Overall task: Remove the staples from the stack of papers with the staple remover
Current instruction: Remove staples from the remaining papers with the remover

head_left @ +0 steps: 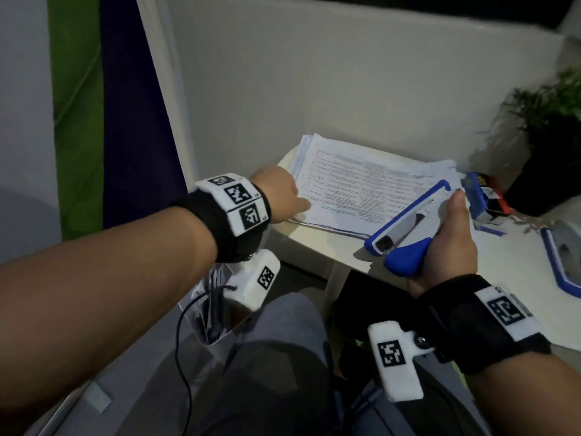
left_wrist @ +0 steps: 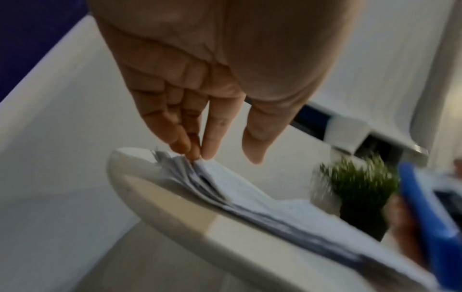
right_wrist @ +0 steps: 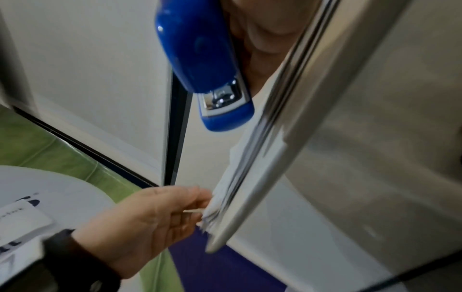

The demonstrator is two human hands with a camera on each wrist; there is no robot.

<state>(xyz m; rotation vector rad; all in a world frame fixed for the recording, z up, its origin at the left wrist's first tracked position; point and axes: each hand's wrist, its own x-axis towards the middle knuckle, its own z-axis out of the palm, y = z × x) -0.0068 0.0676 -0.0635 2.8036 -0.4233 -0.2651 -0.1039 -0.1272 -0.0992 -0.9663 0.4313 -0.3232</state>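
Note:
A stack of printed papers (head_left: pixel 361 184) lies on the small white table (head_left: pixel 314 247), its left corner fanned out. My left hand (head_left: pixel 298 199) reaches to that corner. In the left wrist view its straight fingertips (left_wrist: pixel 197 154) touch the top sheets of the stack (left_wrist: pixel 250 197) and the thumb stands apart. My right hand (head_left: pixel 446 234) grips a blue and white staple remover (head_left: pixel 405 225), shaped like a stapler, held over the near right edge of the papers. In the right wrist view its metal nose (right_wrist: pixel 220 98) points along the stack (right_wrist: pixel 240 171).
A potted plant (head_left: pixel 553 121) stands at the back right. A blue box (head_left: pixel 484 196) lies beside the papers, and a blue-rimmed tray (head_left: pixel 562 262) lies at the right edge. A white partition runs behind the table. A clear bin with cables (head_left: pixel 213 309) sits below the table's left.

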